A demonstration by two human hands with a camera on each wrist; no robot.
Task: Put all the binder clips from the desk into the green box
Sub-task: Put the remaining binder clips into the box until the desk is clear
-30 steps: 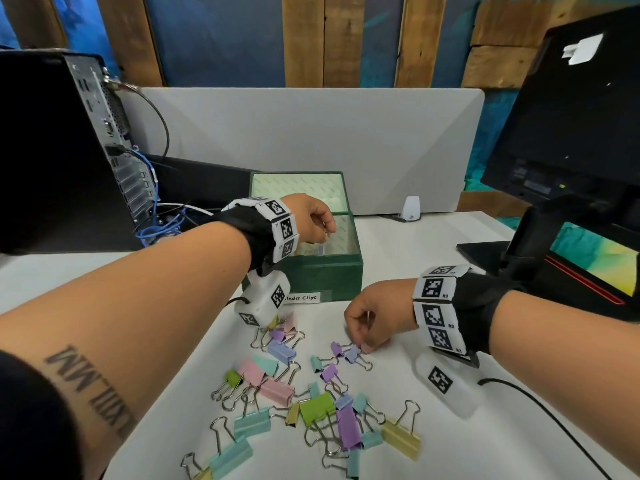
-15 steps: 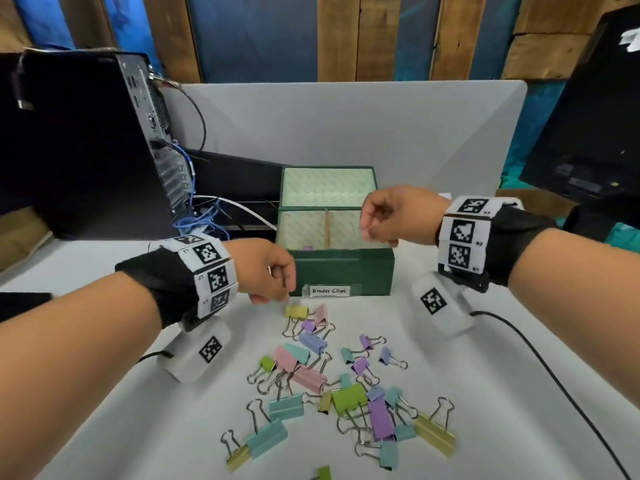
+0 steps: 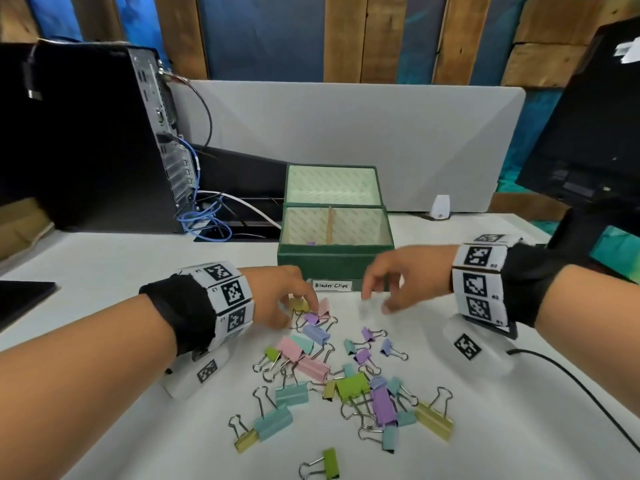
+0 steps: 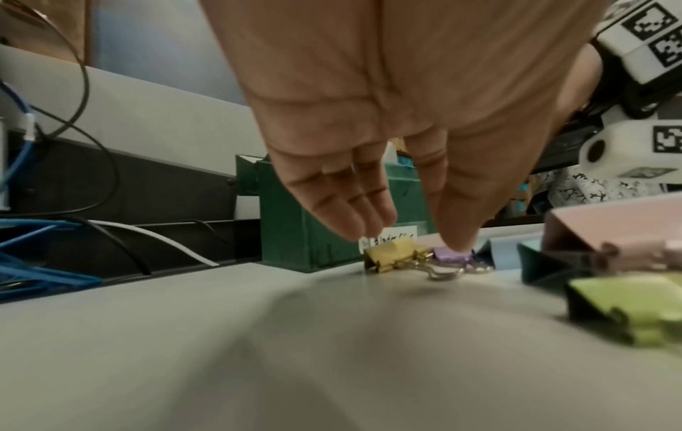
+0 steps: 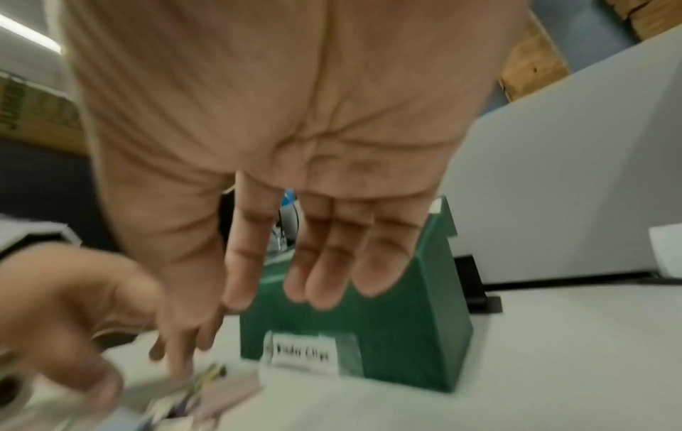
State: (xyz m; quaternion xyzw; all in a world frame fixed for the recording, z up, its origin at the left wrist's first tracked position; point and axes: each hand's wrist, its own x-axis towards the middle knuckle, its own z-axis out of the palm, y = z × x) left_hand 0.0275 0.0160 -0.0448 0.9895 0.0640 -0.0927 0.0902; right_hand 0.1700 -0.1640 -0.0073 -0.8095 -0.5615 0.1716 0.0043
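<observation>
Down at the near front of the green box (image 3: pixel 332 263), the left hand (image 3: pixel 277 296) reaches into the top of the clip pile with straight fingers (image 4: pixel 369 215) and thumb spread slightly apart; the fingertips hang just over a small yellow clip (image 4: pixel 391 255) and the thumb tip touches a small purple clip (image 4: pixel 452 256), nothing yet pinched between them. Beside it, the right hand (image 3: pixel 405 275) hovers above the desk (image 3: pixel 519 427) in front of the box's "Binder Clips" label (image 3: pixel 331 285), its fingers (image 5: pixel 332 262) loosely extended and holding nothing. Most binder clips (image 3: pixel 346 372), pastel pink, blue, teal, purple, green and yellow, lie scattered on the desk nearer the person. Inside the open box, which has a wooden divider, a bit of purple shows in the left compartment. Behind stand a computer tower (image 3: pixel 86 140) with blue cables and a grey partition (image 3: pixel 346 133).
</observation>
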